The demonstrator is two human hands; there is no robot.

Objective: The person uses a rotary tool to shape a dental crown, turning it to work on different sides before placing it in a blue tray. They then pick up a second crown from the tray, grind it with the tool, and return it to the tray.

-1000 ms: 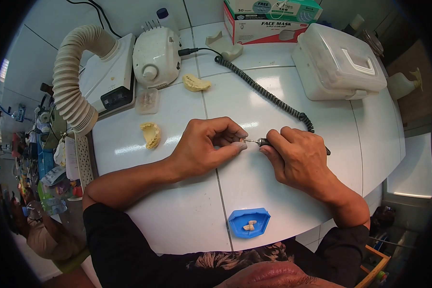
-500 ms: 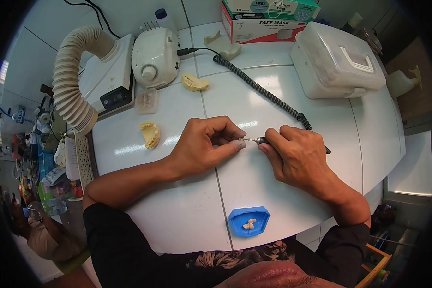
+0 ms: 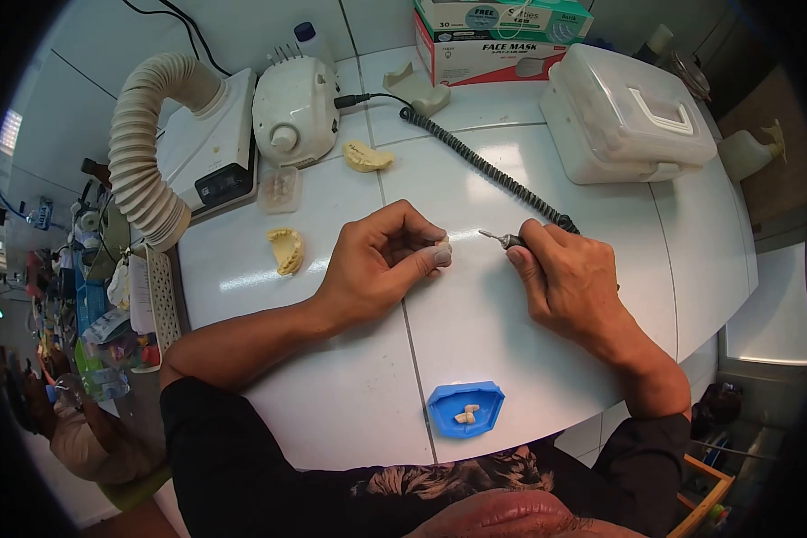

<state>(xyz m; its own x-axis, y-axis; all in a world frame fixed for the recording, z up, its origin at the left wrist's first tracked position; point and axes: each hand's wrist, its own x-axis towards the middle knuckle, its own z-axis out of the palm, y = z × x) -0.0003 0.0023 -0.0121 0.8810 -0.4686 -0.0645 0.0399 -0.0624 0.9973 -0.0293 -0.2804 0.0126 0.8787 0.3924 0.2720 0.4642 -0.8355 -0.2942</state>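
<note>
Between the thumb and fingertips of my left hand [image 3: 381,260] is a small pale dental crown [image 3: 444,242], mostly covered by the fingers. My right hand [image 3: 565,273] is wrapped around a dark rotary handpiece [image 3: 513,240], whose thin bur [image 3: 489,234] points left toward the crown with a gap between them. A coiled black cord [image 3: 493,170] runs from behind my right hand to the white control unit [image 3: 294,112]. Nearer my body, a blue tray [image 3: 439,423] holds several small tooth-coloured pieces [image 3: 466,415].
Left of my left hand lies a yellowish dental cast [image 3: 286,250]; another cast [image 3: 368,157] is farther back. A ribbed suction hose [image 3: 134,143] arches at the left. A clear small box [image 3: 280,190], mask boxes [image 3: 489,58] and a lidded white case [image 3: 632,117] stand behind. A person [image 3: 90,439] sits far left.
My right hand has drawn back to the right, taking the handpiece's bur away from the left fingertips. My left hand has shifted slightly, so the crown's edge now shows.
</note>
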